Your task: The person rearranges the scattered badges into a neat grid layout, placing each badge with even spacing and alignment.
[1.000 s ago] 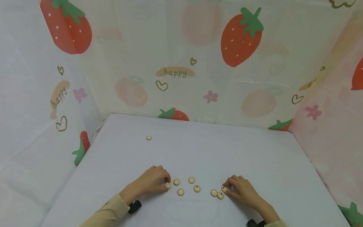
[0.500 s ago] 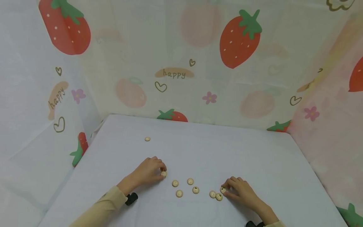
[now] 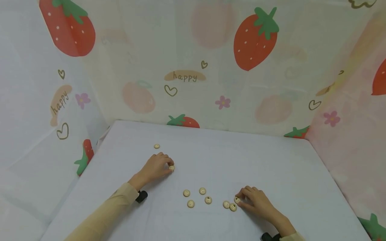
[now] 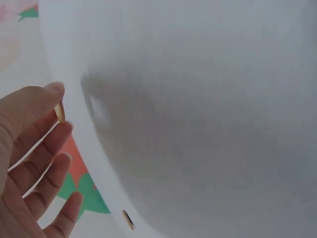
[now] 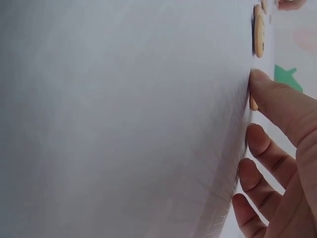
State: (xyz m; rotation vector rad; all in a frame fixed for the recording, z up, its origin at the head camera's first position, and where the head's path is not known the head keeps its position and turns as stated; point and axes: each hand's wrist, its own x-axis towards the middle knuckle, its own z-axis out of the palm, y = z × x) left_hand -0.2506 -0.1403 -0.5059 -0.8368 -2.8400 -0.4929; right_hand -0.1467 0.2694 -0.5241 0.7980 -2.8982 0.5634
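In the head view my left hand (image 3: 155, 167) pinches a round wooden button (image 3: 172, 167) between thumb and fingertips. The left wrist view shows that button (image 4: 60, 111) edge-on, lifted off the white tabletop. Just beyond this hand lies a lone button (image 3: 156, 146). My right hand (image 3: 256, 202) holds another button (image 3: 237, 199) by its edge at the table surface; in the right wrist view the thumb partly hides this button (image 5: 253, 103). Two buttons, one of them here (image 3: 233, 207), lie touching or nearly so, left of the right fingertips.
Several more buttons lie loosely grouped mid-table, among them a front one (image 3: 190, 204) and a back one (image 3: 202, 190). The white table (image 3: 241, 160) is bordered by strawberry-printed cloth (image 3: 223, 83) at the back and sides.
My left hand has carried its button from beside the middle group forward and slightly left, towards the lone button. My right hand stays in place at its button.
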